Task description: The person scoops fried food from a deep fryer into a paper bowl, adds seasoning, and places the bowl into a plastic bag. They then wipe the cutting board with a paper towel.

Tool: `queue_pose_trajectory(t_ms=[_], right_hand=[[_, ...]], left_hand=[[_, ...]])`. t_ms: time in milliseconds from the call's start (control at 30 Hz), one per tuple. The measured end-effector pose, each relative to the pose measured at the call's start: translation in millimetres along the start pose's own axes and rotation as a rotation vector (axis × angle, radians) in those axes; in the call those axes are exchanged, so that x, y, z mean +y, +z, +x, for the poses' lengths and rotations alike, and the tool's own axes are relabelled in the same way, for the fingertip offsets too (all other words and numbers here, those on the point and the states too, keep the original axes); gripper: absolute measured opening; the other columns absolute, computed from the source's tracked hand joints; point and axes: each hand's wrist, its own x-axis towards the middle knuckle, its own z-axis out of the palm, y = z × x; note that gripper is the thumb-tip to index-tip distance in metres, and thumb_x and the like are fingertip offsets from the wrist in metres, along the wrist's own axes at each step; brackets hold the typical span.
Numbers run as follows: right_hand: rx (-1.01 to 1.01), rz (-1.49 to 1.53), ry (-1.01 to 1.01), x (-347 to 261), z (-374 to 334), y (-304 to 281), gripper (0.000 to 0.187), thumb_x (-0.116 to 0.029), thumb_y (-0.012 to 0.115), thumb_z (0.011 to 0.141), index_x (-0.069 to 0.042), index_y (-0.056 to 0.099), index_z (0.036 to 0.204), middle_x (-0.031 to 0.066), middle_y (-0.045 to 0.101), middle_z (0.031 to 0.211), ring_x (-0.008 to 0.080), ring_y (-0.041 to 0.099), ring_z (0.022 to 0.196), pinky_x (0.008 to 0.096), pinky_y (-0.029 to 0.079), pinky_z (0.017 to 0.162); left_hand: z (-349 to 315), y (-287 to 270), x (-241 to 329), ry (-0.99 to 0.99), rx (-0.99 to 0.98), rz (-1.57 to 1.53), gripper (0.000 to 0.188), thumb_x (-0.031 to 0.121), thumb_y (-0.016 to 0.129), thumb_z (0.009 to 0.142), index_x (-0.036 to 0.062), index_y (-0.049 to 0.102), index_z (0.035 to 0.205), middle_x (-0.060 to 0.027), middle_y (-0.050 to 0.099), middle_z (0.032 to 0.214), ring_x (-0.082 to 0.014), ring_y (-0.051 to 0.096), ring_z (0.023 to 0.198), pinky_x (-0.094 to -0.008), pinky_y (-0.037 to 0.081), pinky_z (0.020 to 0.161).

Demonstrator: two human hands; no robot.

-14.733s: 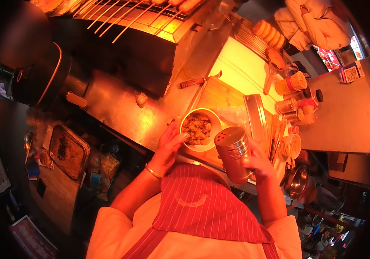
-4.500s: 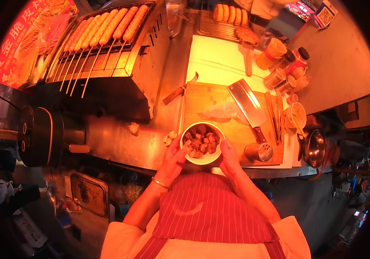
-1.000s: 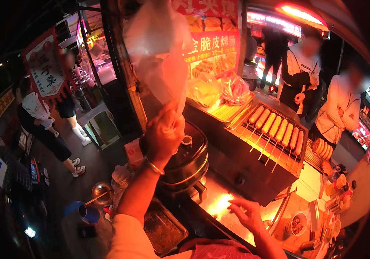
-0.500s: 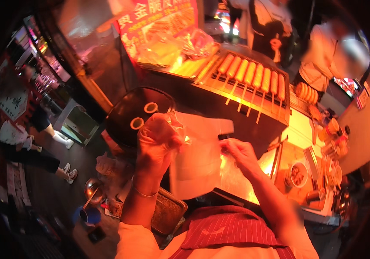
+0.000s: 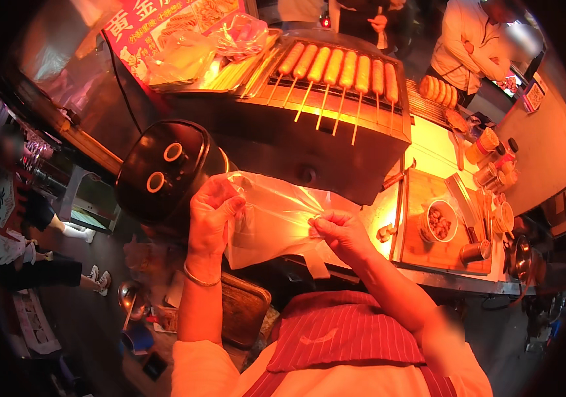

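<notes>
lowered since a second ago, the left hand point(image 5: 211, 215) pinches a translucent bag point(image 5: 263, 221) by its ten o'clock corner; the right hand point(image 5: 340, 233) pinches its three o'clock side, stretching it mid-view. toward three o'clock, a bowl point(image 5: 423, 227) of chunks point(image 5: 439, 222) sits on a cutting board point(image 5: 412, 249).

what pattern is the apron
The apron has thin pale stripes, best seen in the head view.

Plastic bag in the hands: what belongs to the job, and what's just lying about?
Belongs: plastic bag, held between left hand and right hand; perhaps the bowl of food, untouched.

Seemingly just lying about: cleaver, metal shaker, black appliance, tray.
</notes>
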Motion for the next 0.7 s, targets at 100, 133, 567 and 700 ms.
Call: queue_pose_trajectory(t_ms=[100,133,567,700], right_hand=[[0.046,-0.080,-0.035,-5.4,-9.4,-7.9,0.011,-0.011,0.067,0.085,-0.001,0.064,0.085,0.0051,0.065,0.080,0.0137,0.060,0.074,0.0264,0.048,0.073],[0.043,-0.116,-0.048,-10.4,-13.3,-9.6,0.010,-0.011,0.068,0.085,-0.001,0.063,0.082,0.0046,0.064,0.079,0.0127,0.059,0.073,0.0254,0.047,0.072],[0.139,-0.692,-0.248,-21.4,-90.9,-64.6,0.022,-0.012,0.079,0.074,-0.002,0.059,0.073,-0.0009,0.056,0.067,0.0049,0.049,0.060,0.0217,0.040,0.051],[0.025,-0.694,-0.270,-33.1,-119.8,-101.6,0.027,-0.012,0.083,0.068,-0.002,0.058,0.069,-0.0024,0.054,0.062,0.0044,0.047,0.057,0.0223,0.038,0.049]], left_hand=[[-7.7,-5.0,-22.1,0.015,0.098,0.144,0.037,-0.008,0.064,0.080,-0.0038,0.054,0.116,-0.0062,0.060,0.090,-0.0130,0.057,0.077,-0.0224,0.048,0.068],[-11.1,0.2,-30.6,0.059,0.171,0.224,0.040,-0.007,0.064,0.080,-0.0045,0.052,0.119,-0.0073,0.059,0.095,-0.0144,0.058,0.082,-0.0229,0.048,0.070],[-89.8,149.0,-117.4,-0.362,-0.035,0.151,0.018,0.010,0.069,0.084,-0.0028,0.064,0.095,-0.0066,0.067,0.085,-0.0106,0.061,0.076,-0.0244,0.050,0.069],[-99.6,168.4,-138.4,-0.480,-0.139,0.029,0.014,0.006,0.067,0.084,-0.0030,0.066,0.094,-0.0074,0.068,0.085,-0.0111,0.062,0.073,-0.0231,0.050,0.066]])
